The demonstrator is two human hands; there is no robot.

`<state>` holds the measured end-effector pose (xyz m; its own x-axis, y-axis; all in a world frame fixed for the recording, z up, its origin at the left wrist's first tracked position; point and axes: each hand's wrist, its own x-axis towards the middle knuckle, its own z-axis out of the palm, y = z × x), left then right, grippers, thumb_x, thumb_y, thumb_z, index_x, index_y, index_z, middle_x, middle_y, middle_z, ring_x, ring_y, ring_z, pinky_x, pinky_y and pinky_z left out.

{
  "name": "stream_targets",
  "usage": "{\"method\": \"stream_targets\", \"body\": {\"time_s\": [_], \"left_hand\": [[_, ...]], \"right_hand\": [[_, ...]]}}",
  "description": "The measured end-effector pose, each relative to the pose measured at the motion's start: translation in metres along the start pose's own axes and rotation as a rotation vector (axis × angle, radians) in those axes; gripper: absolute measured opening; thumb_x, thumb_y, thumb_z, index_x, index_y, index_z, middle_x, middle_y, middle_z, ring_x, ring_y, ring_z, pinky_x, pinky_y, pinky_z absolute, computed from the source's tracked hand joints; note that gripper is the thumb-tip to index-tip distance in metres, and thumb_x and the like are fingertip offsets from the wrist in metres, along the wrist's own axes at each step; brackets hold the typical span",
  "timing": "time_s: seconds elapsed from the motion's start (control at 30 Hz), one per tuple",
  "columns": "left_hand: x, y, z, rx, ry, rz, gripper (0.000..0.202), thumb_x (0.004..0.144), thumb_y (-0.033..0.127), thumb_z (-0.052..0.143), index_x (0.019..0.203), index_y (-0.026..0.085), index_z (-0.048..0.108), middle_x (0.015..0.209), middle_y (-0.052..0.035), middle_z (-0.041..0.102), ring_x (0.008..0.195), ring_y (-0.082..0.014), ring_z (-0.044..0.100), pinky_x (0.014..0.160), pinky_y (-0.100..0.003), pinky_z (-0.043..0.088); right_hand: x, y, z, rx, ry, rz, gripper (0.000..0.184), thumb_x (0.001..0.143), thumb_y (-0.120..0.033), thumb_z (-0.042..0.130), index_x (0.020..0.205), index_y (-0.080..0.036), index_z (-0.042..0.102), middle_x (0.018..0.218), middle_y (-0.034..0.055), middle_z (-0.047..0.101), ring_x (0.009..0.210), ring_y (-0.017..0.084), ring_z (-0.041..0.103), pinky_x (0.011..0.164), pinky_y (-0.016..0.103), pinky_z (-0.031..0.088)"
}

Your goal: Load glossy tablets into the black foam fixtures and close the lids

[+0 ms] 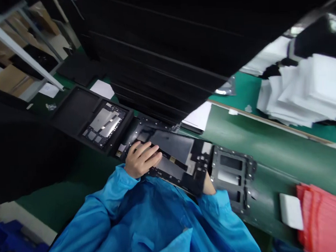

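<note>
An opened tablet (pixel 182 144) with its silvery inner plates and a dark ribbon strip showing lies tilted in front of my body. My left hand (pixel 143 159) rests on its left part, fingers stretched out across the surface near the strip. At the tablet's right end, my right hand (pixel 208 184) holds the edge from beneath; the tablet hides its fingers. Under and beside the tablet is a dark metal fixture (pixel 228 162) with rectangular openings. To the left, a black tray (pixel 75 111) contains another opened tablet (pixel 105 123).
A large black panel (pixel 159 48) overhangs the green bench (pixel 257 140). White sheets or pouches (pixel 302 86) are stacked at the back right. Red pouches (pixel 328 215) and a white block (pixel 291 211) are at the front right. A metal-framed shelf (pixel 22 47) stands at the left.
</note>
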<state>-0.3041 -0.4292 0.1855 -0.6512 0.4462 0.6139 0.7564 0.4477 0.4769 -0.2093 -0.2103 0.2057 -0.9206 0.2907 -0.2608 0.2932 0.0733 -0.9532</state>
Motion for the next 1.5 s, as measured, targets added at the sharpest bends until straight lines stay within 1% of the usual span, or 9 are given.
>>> {"method": "stream_targets", "body": {"time_s": [0.1,0.23,0.37,0.5,0.67,0.9,1.07,1.3,1.5], "left_hand": [[-0.002,0.002,0.009,0.222,0.106,0.214,0.028,0.08,0.026,0.067,0.105,0.038,0.067,0.103,0.0021,0.072,0.115,-0.02,0.057,0.117,-0.051,0.012],[-0.003,0.003,0.013,0.37,0.089,0.063,0.021,0.078,0.03,0.069,0.098,0.038,0.069,0.097,0.0,0.072,0.121,-0.0265,0.052,0.114,-0.061,-0.001],[-0.004,0.019,-0.005,0.498,-0.073,-0.15,0.016,0.081,0.033,0.063,0.095,0.033,0.071,0.101,-0.0038,0.071,0.12,-0.0291,0.054,0.113,-0.064,0.011],[-0.006,0.033,-0.04,0.583,-0.12,-0.207,0.025,0.087,0.025,0.05,0.1,0.03,0.07,0.112,-0.005,0.068,0.121,-0.0256,0.054,0.11,-0.052,0.031],[0.013,-0.021,-0.086,0.782,-0.15,-0.475,0.037,0.084,0.015,0.042,0.108,0.023,0.069,0.128,-0.0064,0.06,0.127,-0.0237,0.047,0.107,-0.039,0.036],[0.072,-0.174,-0.143,0.738,-0.347,-1.119,0.038,0.08,0.024,0.053,0.115,0.018,0.065,0.115,-0.0143,0.065,0.11,-0.0338,0.058,0.093,-0.045,0.045],[0.048,-0.249,-0.163,0.767,0.057,-0.975,0.046,0.087,0.026,0.043,0.13,0.01,0.051,0.135,-0.016,0.052,0.126,-0.0301,0.045,0.105,-0.044,0.035],[-0.007,-0.269,-0.097,0.583,-0.052,-1.184,0.053,0.087,0.036,0.045,0.131,0.009,0.049,0.145,-0.0197,0.039,0.135,-0.0356,0.032,0.108,-0.055,0.027],[-0.008,-0.276,-0.102,0.584,-0.012,-1.089,0.046,0.081,0.031,0.048,0.12,0.008,0.059,0.136,-0.018,0.05,0.126,-0.0366,0.044,0.104,-0.053,0.036]], "right_hand": [[0.0,-0.009,-0.013,0.248,-0.017,0.048,0.058,0.065,-0.059,0.07,0.113,-0.026,0.062,0.11,0.0068,0.069,0.101,0.027,0.065,0.087,0.041,0.054],[-0.008,-0.005,-0.039,0.355,-0.092,0.007,0.056,0.069,-0.053,0.07,0.118,-0.026,0.059,0.125,0.0087,0.063,0.108,0.026,0.062,0.094,0.042,0.049],[-0.026,0.022,-0.073,0.31,-0.2,0.073,0.049,0.072,-0.057,0.065,0.109,-0.024,0.063,0.12,0.0116,0.066,0.102,0.027,0.065,0.089,0.045,0.051],[-0.037,0.05,-0.102,0.298,-0.198,0.138,0.049,0.07,-0.06,0.066,0.1,-0.022,0.067,0.112,0.0139,0.069,0.096,0.028,0.067,0.084,0.044,0.054],[-0.034,0.065,-0.113,0.302,-0.158,0.159,0.043,0.069,-0.056,0.069,0.095,-0.022,0.07,0.109,0.0134,0.07,0.092,0.027,0.069,0.078,0.041,0.056],[-0.026,0.051,-0.073,0.248,-0.032,0.173,0.037,0.068,-0.054,0.07,0.089,-0.022,0.072,0.101,0.0119,0.073,0.087,0.026,0.069,0.075,0.04,0.057],[-0.033,0.046,-0.029,0.216,0.075,0.253,0.04,0.063,-0.055,0.073,0.084,-0.022,0.073,0.096,0.0118,0.074,0.081,0.026,0.07,0.071,0.038,0.058],[-0.03,0.029,0.023,0.094,0.021,0.3,0.045,0.065,-0.06,0.071,0.085,-0.02,0.072,0.095,0.0108,0.074,0.085,0.025,0.068,0.078,0.037,0.056],[-0.018,0.014,0.047,-0.046,-0.088,0.223,0.044,0.073,-0.059,0.063,0.089,-0.018,0.069,0.092,0.0091,0.073,0.087,0.023,0.067,0.082,0.036,0.054]]}}
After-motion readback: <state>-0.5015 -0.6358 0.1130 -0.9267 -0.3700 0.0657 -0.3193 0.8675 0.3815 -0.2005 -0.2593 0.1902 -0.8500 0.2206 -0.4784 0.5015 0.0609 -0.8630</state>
